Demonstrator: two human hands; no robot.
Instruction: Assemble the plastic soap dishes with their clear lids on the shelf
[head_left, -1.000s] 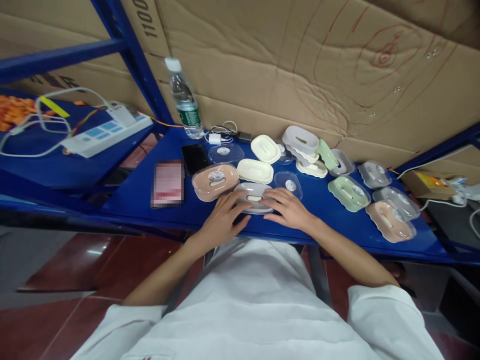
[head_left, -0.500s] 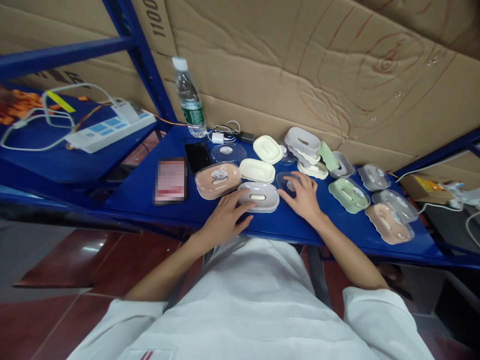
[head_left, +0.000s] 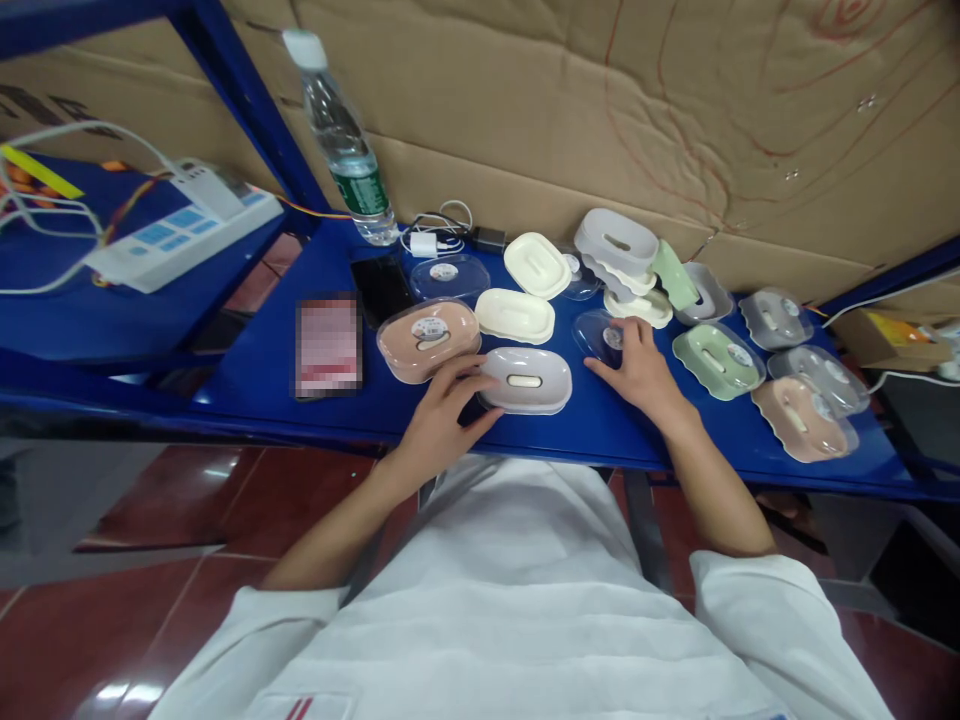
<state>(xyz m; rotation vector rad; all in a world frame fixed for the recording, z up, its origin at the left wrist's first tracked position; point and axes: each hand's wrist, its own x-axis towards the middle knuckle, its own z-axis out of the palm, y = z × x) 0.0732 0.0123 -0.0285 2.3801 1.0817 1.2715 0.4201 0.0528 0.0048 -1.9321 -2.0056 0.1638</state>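
My left hand (head_left: 450, 408) curls around the left end of a pale grey soap dish (head_left: 544, 378), its fingers at the upper edge and the thumb at the lower one. A small cream oblong piece (head_left: 523, 381) lies in the dish's middle. To the right, my right hand (head_left: 643, 368) has its fingers and thumb about the right end of a clear plastic lid (head_left: 590, 333) with a round label. The lid lies low over the table, apart from the grey dish. Beside my left hand sits a peach soap dish (head_left: 405, 345) under a clear cover.
Cream trays (head_left: 537, 265), stacked grey dishes (head_left: 616, 240), a green dish (head_left: 716, 362) and another peach one (head_left: 802, 420) spread over the blue table (head_left: 255, 375). A water bottle (head_left: 360, 185), phone (head_left: 381, 292), chargers (head_left: 424, 245) and power strip (head_left: 187, 240) are leftward.
My left hand has drawn back from over the grey dish to its left end. My right hand and the clear lid have shifted slightly away from the dish. The view has moved closer.
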